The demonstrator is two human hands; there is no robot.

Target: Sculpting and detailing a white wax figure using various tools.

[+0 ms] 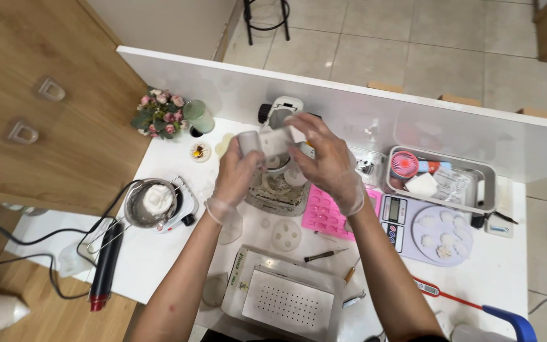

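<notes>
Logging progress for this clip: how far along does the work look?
Done: white moulded pieces lie on the scale. In hand: left hand and right hand hold a small clear container. Left: white material sits in the pot; the pink mould looks unfilled.

Left hand [238,172], right hand [325,158] grip clear mould [266,143] above table [508,278].

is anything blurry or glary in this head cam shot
Head view: the left hand and right hand are smeared by motion blur, as is the clear cup they hold; the pink mould and scale look sharp; lighting is even with soft shadows; the white partition shows a mild sheen.
</notes>
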